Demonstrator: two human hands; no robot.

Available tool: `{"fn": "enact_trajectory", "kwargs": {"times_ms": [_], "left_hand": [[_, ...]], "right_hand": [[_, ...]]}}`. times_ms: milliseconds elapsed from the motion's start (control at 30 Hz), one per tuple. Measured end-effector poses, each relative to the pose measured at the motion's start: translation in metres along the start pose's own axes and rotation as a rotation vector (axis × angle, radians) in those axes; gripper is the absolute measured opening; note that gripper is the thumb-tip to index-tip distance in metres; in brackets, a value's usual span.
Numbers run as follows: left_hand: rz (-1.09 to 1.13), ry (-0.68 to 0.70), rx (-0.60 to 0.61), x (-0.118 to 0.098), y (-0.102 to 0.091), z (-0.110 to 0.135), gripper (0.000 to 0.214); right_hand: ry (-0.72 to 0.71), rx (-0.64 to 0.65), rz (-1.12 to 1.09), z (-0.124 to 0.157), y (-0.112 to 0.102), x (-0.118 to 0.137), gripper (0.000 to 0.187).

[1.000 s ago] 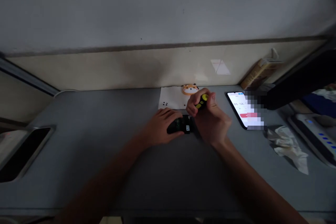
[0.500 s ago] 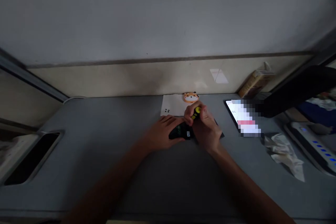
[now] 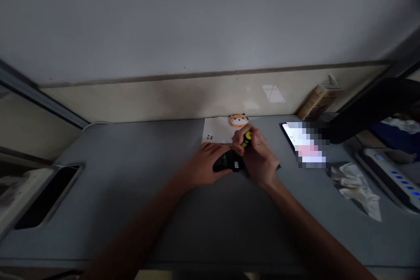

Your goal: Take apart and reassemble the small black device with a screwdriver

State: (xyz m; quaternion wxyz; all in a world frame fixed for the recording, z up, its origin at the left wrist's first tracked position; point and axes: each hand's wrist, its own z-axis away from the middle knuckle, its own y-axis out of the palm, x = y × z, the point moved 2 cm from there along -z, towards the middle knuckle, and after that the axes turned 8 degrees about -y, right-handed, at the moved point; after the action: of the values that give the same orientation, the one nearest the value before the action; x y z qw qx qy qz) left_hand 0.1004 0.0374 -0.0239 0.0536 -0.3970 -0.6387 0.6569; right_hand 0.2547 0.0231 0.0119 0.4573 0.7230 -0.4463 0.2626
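My left hand point(image 3: 205, 167) lies over the left end of a dark flat device point(image 3: 226, 162) with green marks and a small white label. Its fingers and thumb are closed around the device's edges, pressing it to the desk. My right hand point(image 3: 259, 155) is wrapped around the black and yellow handle of a screwdriver point(image 3: 248, 136), standing roughly upright over the device's right part. The shaft and tip are hidden behind the hand. Just behind the hands lies a white sheet point(image 3: 218, 129) with several tiny black pieces, seemingly screws, and an orange animal-face item point(image 3: 239, 120).
To the right are a lit phone point(image 3: 303, 146), a crumpled tissue point(image 3: 356, 186), a carton point(image 3: 316, 101) and a white device with blue lights point(image 3: 393, 179). A dark-screened phone-like object point(image 3: 49, 197) lies at left. A wall point(image 3: 147, 98) bounds the grey desk point(image 3: 131, 153) behind.
The view has shifted slightly. Both hands stay on the dark device and the screwdriver, with the right-hand grip almost the same. The lit phone's display differs.
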Motion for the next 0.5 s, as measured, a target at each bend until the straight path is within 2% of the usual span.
{"fn": "enact_trajectory", "kwargs": {"times_ms": [367,500], "left_hand": [[-0.049,0.006,-0.008,0.0021,0.0025,-0.0003,0.052],[-0.054,0.009,-0.020,0.0027,0.0040,0.0007,0.049]], "right_hand": [[-0.019,0.003,-0.039,-0.0030,0.0000,0.0044,0.044],[0.003,0.046,-0.022,-0.0021,0.0006,0.0052,0.043]]}}
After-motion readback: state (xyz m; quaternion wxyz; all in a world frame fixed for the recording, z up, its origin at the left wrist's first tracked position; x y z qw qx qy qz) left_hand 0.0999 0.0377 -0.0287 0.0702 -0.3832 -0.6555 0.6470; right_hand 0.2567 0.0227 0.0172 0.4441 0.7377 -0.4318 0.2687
